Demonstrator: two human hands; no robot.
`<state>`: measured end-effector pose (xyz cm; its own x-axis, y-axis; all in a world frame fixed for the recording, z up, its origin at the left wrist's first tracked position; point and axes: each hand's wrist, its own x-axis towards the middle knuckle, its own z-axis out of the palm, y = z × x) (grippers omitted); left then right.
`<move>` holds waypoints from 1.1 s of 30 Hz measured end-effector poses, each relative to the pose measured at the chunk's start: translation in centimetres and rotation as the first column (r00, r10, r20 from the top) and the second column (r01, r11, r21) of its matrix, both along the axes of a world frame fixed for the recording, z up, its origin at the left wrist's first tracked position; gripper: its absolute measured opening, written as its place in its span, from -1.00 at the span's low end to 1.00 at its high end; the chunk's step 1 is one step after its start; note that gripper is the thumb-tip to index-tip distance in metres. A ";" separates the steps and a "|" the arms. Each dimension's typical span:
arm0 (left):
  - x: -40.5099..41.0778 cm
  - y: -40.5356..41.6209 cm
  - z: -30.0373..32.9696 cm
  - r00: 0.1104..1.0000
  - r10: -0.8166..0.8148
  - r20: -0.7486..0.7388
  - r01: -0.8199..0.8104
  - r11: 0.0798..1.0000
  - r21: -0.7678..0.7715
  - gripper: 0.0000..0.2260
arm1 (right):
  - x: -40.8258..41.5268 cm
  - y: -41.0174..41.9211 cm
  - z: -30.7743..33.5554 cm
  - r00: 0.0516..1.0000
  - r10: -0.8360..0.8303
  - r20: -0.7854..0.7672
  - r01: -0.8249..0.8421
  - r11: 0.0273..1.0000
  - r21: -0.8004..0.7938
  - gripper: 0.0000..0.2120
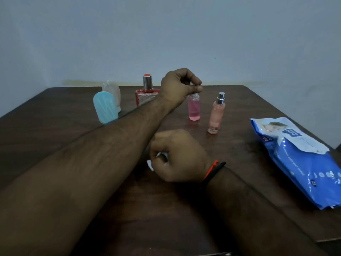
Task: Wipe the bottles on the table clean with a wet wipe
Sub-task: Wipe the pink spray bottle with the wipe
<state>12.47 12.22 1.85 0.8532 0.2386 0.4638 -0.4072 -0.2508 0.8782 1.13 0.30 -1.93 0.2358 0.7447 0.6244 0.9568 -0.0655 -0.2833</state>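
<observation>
My left hand (pixel 180 87) reaches across the table and pinches the top of a small clear bottle of pink liquid (pixel 194 109), which stands upright. My right hand (pixel 177 156) rests on the table nearer to me, fingers curled round a crumpled white wet wipe (pixel 151 164) that shows only at its edge. A slim peach spray bottle with a silver nozzle (pixel 215 114) stands just right of the pink one. Further back stand a red square bottle with a silver cap (pixel 146 93), a light blue bottle (pixel 105 109) and a white bottle (pixel 115 93) behind it.
A blue pack of baby wet wipes (pixel 302 163) lies near the right edge of the dark wooden table (pixel 55 130), its flap lifted. A pale wall runs behind the table's far edge.
</observation>
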 end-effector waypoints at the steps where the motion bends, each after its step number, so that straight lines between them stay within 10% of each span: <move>1: 0.6 0.0 0.1 1.000 0.003 -0.004 -0.002 1.000 0.007 -0.79 | 0.1 0.0 0.0 1.000 -0.002 0.003 0.002 1.000 -0.010 -0.92; 25: 2.4 -0.4 0.7 0.993 -0.066 -0.094 0.090 0.955 0.283 -0.51 | 0.9 -0.4 0.2 0.994 -0.107 0.024 0.108 0.993 -0.046 -0.86; 33: -4.7 1.6 1.3 0.937 0.133 0.323 -0.301 0.778 0.552 -0.66 | 1.4 -0.3 -0.1 0.975 -0.220 0.036 0.220 0.976 0.006 -0.80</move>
